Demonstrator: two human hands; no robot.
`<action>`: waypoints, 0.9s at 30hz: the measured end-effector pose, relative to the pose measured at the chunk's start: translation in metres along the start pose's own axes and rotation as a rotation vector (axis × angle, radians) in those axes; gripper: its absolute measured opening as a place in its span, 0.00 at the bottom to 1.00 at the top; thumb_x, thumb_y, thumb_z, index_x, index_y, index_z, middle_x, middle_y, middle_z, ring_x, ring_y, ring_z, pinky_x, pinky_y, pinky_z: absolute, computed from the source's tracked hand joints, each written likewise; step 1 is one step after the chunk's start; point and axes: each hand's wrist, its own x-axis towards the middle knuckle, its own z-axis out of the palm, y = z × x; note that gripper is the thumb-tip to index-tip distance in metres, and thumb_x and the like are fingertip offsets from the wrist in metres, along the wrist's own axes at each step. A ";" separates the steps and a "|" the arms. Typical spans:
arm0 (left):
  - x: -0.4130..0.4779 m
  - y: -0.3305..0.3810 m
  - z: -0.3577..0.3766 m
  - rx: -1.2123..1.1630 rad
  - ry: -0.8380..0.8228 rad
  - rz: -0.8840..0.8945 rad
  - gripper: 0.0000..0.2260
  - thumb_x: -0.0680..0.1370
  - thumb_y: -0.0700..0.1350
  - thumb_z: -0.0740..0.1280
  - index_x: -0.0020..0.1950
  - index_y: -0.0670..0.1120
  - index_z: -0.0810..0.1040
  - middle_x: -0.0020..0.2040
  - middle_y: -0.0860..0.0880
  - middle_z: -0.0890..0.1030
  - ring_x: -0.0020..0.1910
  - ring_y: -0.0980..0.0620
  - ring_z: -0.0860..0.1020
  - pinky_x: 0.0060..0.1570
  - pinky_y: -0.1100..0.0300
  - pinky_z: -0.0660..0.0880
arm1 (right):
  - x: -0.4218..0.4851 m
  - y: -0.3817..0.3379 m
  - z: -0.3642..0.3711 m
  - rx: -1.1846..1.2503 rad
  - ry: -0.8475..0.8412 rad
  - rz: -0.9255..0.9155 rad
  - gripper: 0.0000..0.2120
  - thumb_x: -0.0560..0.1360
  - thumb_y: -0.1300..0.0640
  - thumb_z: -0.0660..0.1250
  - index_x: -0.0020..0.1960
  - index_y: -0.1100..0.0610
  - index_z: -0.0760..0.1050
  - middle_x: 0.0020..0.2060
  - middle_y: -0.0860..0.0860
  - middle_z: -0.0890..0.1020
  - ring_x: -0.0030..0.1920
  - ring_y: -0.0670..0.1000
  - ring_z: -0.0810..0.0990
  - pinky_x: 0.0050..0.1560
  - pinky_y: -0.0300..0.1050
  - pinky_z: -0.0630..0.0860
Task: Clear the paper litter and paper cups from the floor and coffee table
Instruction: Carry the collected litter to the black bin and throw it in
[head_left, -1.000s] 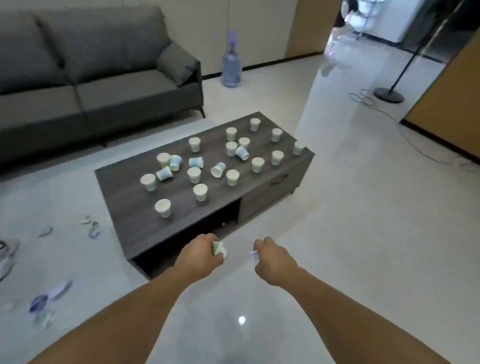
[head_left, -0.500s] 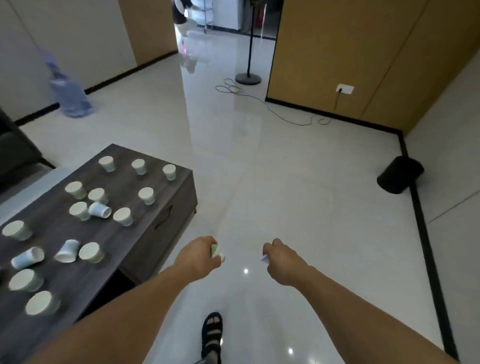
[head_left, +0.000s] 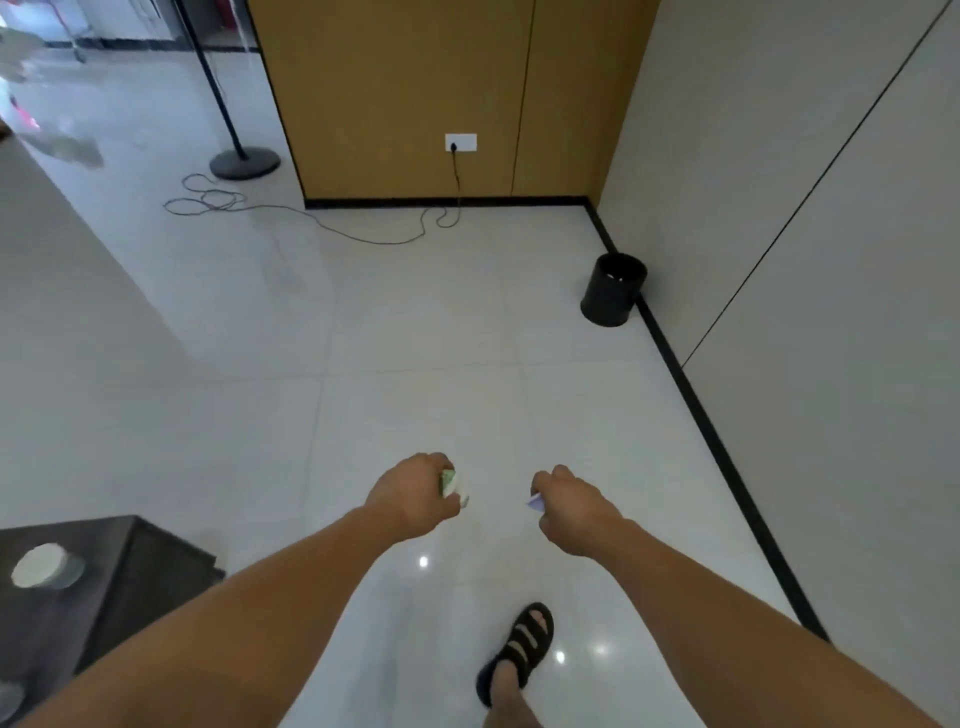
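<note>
Left hand (head_left: 415, 493) grips one crumpled paper cup (head_left: 453, 486); right hand (head_left: 571, 509) pinches one bluish paper scrap (head_left: 535, 502); only floor tiles (head_left: 415, 364) lie between them and one black bin (head_left: 613, 291) by the right wall; coffee table (head_left: 130, 571) corner, lower left, carries one white cup (head_left: 44, 565); one pole stand (head_left: 244, 162), one cable (head_left: 363, 236), one sandalled foot (head_left: 522, 644)

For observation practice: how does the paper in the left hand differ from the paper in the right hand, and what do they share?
Colour: the left paper is white and green; the right paper is pale blue. Showing: the left paper bulges from the left hand; only a corner of the right paper pokes from the right hand. Each hand grips its paper.
</note>
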 end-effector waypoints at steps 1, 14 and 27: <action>0.024 0.013 -0.002 0.007 -0.003 0.006 0.23 0.73 0.57 0.69 0.65 0.50 0.73 0.57 0.50 0.78 0.50 0.51 0.77 0.46 0.62 0.70 | 0.015 0.017 -0.013 0.011 0.008 0.026 0.13 0.79 0.62 0.59 0.63 0.57 0.70 0.59 0.56 0.69 0.56 0.58 0.75 0.54 0.47 0.72; 0.294 0.151 -0.053 0.066 -0.085 0.101 0.21 0.73 0.57 0.69 0.63 0.51 0.74 0.54 0.50 0.79 0.48 0.51 0.76 0.44 0.61 0.71 | 0.195 0.168 -0.174 0.098 0.051 0.148 0.16 0.77 0.64 0.59 0.64 0.56 0.70 0.61 0.55 0.70 0.57 0.57 0.77 0.57 0.47 0.75; 0.617 0.269 -0.124 0.066 -0.159 0.228 0.21 0.71 0.54 0.71 0.62 0.51 0.74 0.55 0.50 0.78 0.50 0.50 0.77 0.46 0.61 0.72 | 0.426 0.274 -0.334 0.183 0.140 0.287 0.15 0.76 0.64 0.60 0.61 0.56 0.71 0.59 0.54 0.71 0.56 0.56 0.78 0.56 0.45 0.75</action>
